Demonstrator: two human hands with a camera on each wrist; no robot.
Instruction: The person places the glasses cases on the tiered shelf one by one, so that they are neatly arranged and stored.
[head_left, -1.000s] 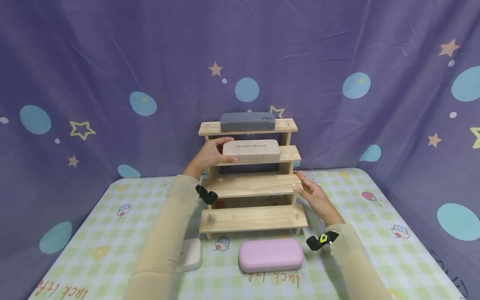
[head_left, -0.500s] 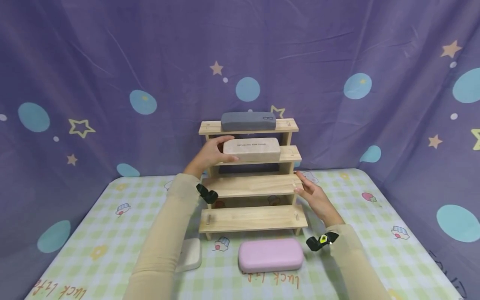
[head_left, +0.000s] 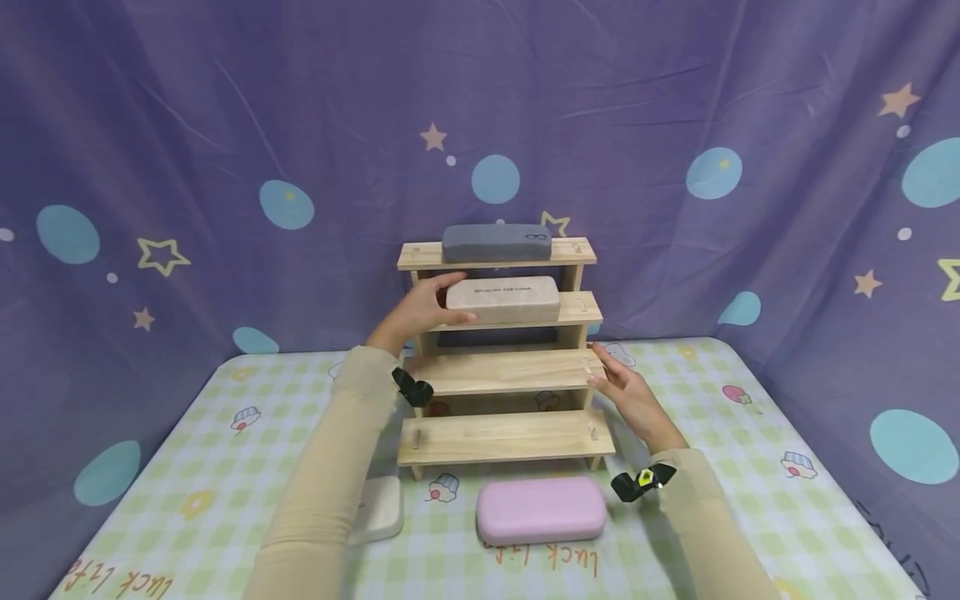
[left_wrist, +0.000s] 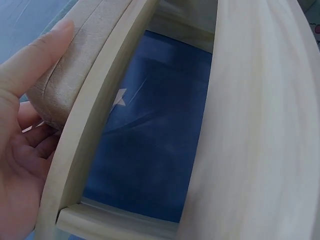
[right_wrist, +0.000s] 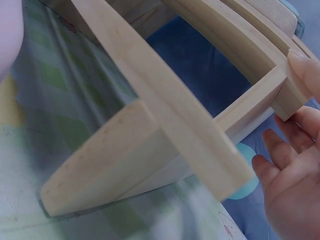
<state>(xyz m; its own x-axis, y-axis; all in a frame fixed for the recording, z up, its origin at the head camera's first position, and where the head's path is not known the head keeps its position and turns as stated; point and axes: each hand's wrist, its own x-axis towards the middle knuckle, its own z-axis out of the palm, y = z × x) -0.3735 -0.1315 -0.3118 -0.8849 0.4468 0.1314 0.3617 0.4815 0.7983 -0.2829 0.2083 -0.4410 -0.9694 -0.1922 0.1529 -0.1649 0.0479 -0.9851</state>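
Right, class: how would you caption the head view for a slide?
Left hand grips the beige case on the second-highest shelf; right hand holds the third-highest shelf.

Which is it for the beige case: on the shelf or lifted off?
On: the left wrist view shows no gap between the beige case and shelf; the left hand grips one end.

On the tablecloth (head_left: 187, 450) before the curtain (head_left: 600, 125): four-tier stand (head_left: 506, 437). Upper case (head_left: 480, 246) on the top tier (head_left: 572, 251); below and before it, middle case (head_left: 506, 304) on the second tier (head_left: 579, 307), its left end in the left hand (head_left: 420, 310). Right hand (head_left: 633, 402) at the right end of the third tier (head_left: 502, 372). Before the stand, on the tablecloth: near case (head_left: 542, 510) right, outer case (head_left: 381, 510) left, partly hidden by the left sleeve (head_left: 315, 483), extent uncertain.
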